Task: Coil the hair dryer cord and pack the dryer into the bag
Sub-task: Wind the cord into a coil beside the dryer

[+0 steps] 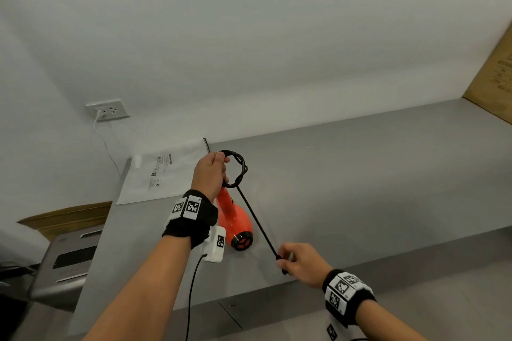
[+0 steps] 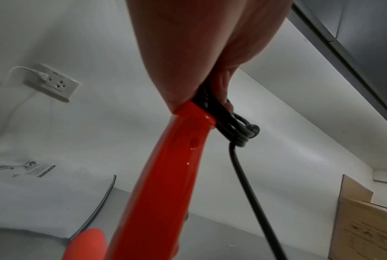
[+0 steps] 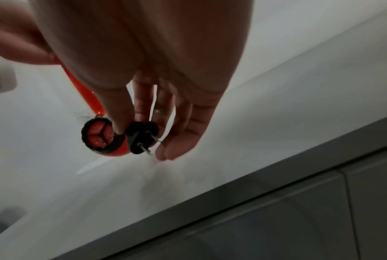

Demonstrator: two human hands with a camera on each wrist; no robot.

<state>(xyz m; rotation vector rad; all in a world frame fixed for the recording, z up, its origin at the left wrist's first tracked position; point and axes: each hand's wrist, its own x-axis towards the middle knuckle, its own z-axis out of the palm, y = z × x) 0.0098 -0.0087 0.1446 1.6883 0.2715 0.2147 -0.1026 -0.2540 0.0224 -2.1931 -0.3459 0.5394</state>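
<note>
A red hair dryer (image 1: 235,220) hangs nozzle-down just over the grey counter (image 1: 360,188). My left hand (image 1: 213,170) grips the top of its red handle (image 2: 172,176) together with several loops of coiled black cord (image 1: 237,167). From the coil (image 2: 234,130) a straight stretch of cord (image 1: 257,223) runs down to my right hand (image 1: 291,259). That hand pinches the black two-pin plug (image 3: 141,137) between thumb and fingers, near the counter's front edge. A flat white bag (image 1: 163,174) with printed warning text lies at the counter's back left.
A wall outlet (image 1: 108,109) with a white charger cable sits above the bag. A cardboard box (image 1: 493,86) stands at the counter's far right. A grey appliance (image 1: 66,257) sits lower left, beside the counter. Drawer fronts (image 3: 277,219) run below the counter edge.
</note>
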